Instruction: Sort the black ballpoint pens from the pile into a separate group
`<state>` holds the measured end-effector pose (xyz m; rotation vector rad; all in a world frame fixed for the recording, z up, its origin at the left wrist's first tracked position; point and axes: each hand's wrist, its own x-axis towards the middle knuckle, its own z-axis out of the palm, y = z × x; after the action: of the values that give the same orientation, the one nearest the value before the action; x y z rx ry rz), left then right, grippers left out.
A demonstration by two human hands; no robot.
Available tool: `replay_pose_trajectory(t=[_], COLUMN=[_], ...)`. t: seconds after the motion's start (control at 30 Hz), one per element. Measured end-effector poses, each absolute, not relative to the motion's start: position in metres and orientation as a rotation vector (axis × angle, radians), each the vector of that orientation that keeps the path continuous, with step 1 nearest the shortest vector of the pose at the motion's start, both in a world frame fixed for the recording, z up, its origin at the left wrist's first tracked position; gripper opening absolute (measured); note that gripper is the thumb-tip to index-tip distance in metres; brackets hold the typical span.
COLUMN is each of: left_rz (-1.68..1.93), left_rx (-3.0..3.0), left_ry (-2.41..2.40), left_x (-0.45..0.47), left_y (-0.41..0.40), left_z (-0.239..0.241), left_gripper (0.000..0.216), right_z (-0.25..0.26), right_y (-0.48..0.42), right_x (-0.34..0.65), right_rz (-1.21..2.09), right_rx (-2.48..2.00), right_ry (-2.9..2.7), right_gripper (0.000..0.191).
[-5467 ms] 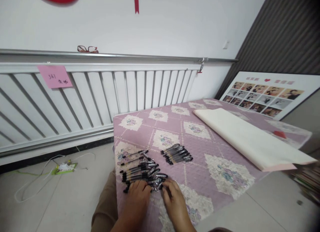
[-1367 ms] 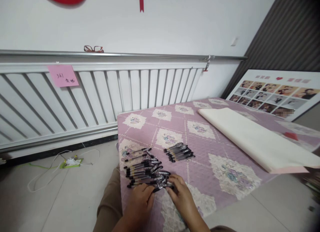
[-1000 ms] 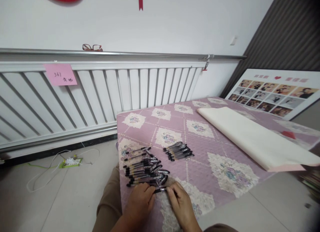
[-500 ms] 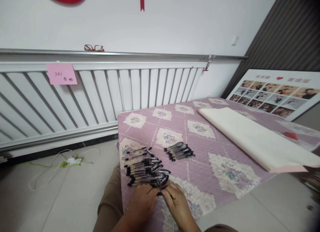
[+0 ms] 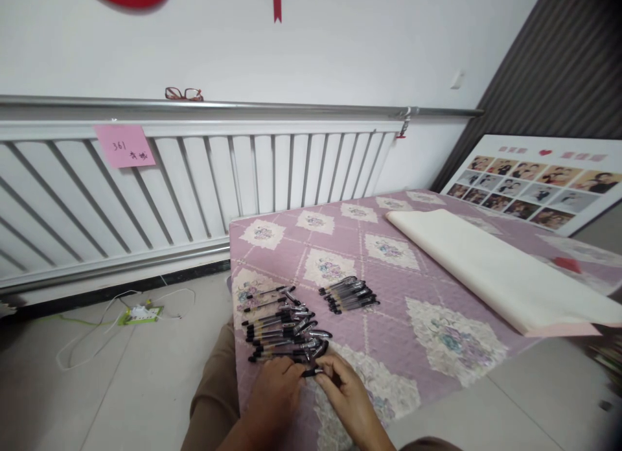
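Note:
Both of my hands meet at the near edge of a loose heap of black pens [image 5: 284, 328] on the pink quilted cover [image 5: 389, 289]. My left hand [image 5: 275, 394] and my right hand [image 5: 343, 394] pinch the two ends of one black pen [image 5: 312, 372], held just above the cover. A second, tidier bunch of black pens [image 5: 350, 294] lies a little farther away to the right, untouched.
A long cream roll of paper [image 5: 490, 269] lies across the cover's right side, with a photo board [image 5: 529, 182] behind it. A white radiator [image 5: 194, 185] with a pink note [image 5: 124, 145] lines the wall; glasses [image 5: 183, 94] rest on its rail. Cables [image 5: 121, 318] lie on the floor.
Over the last second my hands drew one pen out of the heap, came together on it, and now hold it by both ends. The two pen groups have not shifted.

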<state>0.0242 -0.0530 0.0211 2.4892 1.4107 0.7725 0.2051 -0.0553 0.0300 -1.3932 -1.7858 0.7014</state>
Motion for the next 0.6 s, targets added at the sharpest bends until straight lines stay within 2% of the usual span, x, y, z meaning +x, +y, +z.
replay_pose_trajectory(t=[0.17, 0.33, 0.43, 0.53, 0.6], left_rz=[0.842, 0.784, 0.776, 0.786, 0.787], left_rx=[2.501, 2.47, 2.44, 2.438, 2.445], left_ry=[1.385, 1.416, 1.418, 1.41, 1.4], left_x=[0.0238, 0.025, 0.0254, 0.0252, 0.025], left_y=[-0.0535, -0.0528, -0.0526, -0.0531, -0.0534], left_z=[0.0252, 0.0227, 0.0213, 0.0223, 0.0237], left_gripper=[0.02, 0.018, 0.021, 0.022, 0.021], right_z=[0.0326, 0.0323, 0.0311, 0.0306, 0.0315], right_y=[-0.0545, -0.0551, -0.0564, -0.056, -0.0547], right_x=[0.2022, 0.204, 0.2056, 0.2051, 0.2038], right_rz=[0.636, 0.718, 0.779, 0.788, 0.759], right_rx=[-1.366, -1.363, -1.401, -1.436, -1.408], right_ry=[-1.829, -1.815, -1.746, -1.693, -1.749], right_gripper=[0.027, 0.023, 0.012, 0.015, 0.008])
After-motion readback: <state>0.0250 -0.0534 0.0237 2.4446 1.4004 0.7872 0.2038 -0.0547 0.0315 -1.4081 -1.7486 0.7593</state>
